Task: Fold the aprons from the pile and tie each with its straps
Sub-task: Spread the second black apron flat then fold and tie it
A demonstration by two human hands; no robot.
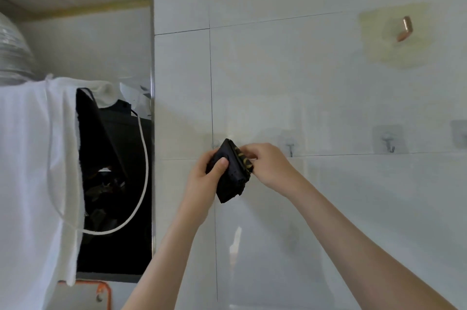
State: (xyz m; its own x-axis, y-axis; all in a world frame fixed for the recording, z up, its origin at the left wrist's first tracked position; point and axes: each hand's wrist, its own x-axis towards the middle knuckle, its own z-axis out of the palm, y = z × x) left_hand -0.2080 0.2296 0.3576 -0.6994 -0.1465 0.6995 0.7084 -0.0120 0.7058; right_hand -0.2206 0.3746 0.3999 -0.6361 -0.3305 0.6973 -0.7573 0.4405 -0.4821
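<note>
1. Against a white glossy tiled wall (pixel 278 82), two bare forearms reach up from the bottom edge and meet at a small, tightly folded black fabric apron bundle (pixel 231 183), held in the air just in front of the tiles.
2. Left hand (pixel 204 178): fingers curled around the bundle's left side, thumb pressed flat on its front.
3. Right hand (pixel 267 165): fingertips pinching the bundle's upper right edge, where a dark band with yellowish pattern (pixel 243 159) crosses it (possibly a strap; too blurred to tell).
4. On the wall: a copper-coloured angled hook (pixel 404 29) high right, and a clear adhesive hook (pixel 389 143) level with the hands.
5. Far left: a white cloth (pixel 32 170) with a long white looping cord (pixel 144 158) drapes over a black appliance (pixel 113 132).
</note>
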